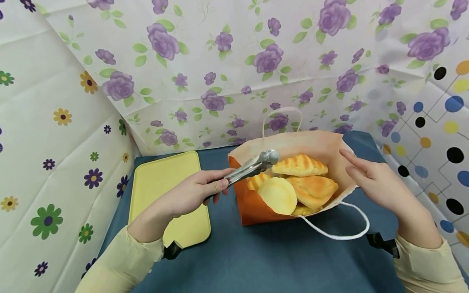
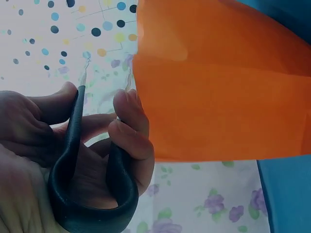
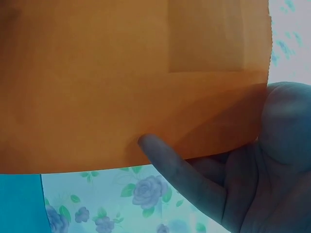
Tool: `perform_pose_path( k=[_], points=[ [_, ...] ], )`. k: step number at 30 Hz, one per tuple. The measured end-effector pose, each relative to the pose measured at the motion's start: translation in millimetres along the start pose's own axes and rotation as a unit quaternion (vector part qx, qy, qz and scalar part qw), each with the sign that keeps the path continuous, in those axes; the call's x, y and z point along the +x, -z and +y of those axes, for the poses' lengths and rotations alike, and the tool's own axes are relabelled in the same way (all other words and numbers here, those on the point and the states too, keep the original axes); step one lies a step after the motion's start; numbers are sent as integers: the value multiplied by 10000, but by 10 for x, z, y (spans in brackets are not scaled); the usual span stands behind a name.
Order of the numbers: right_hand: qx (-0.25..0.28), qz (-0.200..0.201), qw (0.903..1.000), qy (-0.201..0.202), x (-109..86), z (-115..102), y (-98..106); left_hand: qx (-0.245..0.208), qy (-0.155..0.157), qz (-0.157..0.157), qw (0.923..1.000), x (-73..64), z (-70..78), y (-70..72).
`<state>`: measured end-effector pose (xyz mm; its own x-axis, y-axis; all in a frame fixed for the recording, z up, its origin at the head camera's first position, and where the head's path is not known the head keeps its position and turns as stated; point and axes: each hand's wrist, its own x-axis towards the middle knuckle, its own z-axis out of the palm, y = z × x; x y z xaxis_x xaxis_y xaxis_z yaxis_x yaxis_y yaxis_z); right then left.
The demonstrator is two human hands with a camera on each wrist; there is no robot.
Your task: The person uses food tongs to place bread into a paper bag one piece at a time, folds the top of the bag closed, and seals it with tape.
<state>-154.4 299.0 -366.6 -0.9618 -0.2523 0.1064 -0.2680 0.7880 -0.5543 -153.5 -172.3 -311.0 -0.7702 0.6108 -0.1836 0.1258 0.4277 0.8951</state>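
My left hand grips a pair of metal tongs by their black handles. The tongs' tip reaches over the mouth of an orange paper bag. Inside the bag lie several breads: a scored loaf, a golden folded pastry and a pale round bun. On the bag's right side, my right hand touches the rim with fingers extended. One finger lies against the bag's outer face; the other fingertips are partly hidden by the paper in the right wrist view.
A yellow tray lies flat left of the bag, partly under the left forearm. White rope handles hang from the bag's front and rise at its back. A dark blue cloth covers the table, with patterned sheets around three sides.
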Motion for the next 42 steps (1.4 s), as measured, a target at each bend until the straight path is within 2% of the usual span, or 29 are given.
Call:
perform_pose_path(
  k=[7,18,23,26,29,33,35,38,40,42],
  points=[
    [-12,23,10000,5,-4,-3,6,135,24,160,9998,-14,10,-9],
    [-27,-34,10000,-16,-9,-17,15,132,80,158,9998,-32,-49,-13],
    [3,-32,10000,-20,-18,-22,16,113,-42,158,9998,-80,-86,-7],
    [8,-24,10000,-7,-21,-24,15,-73,-267,219,9994,-152,-113,8],
    [13,-61,10000,-17,-25,-30,3,-464,-689,391,9958,-283,-183,40],
    [5,-119,9999,-12,-17,-34,-12,-1102,-1389,818,9808,-482,-360,95],
    [-14,-140,9999,-8,-6,-32,-7,-1294,-1521,1185,9727,-539,-460,110],
    [-46,-160,9999,26,15,-27,9,-1442,-1106,1946,9639,-493,-616,92],
    [-72,-187,9998,31,24,-25,25,-1544,-529,2346,9583,-365,-755,56],
    [-71,-241,9997,22,32,-22,34,-1417,81,2724,9517,-183,-932,17]
  ],
)
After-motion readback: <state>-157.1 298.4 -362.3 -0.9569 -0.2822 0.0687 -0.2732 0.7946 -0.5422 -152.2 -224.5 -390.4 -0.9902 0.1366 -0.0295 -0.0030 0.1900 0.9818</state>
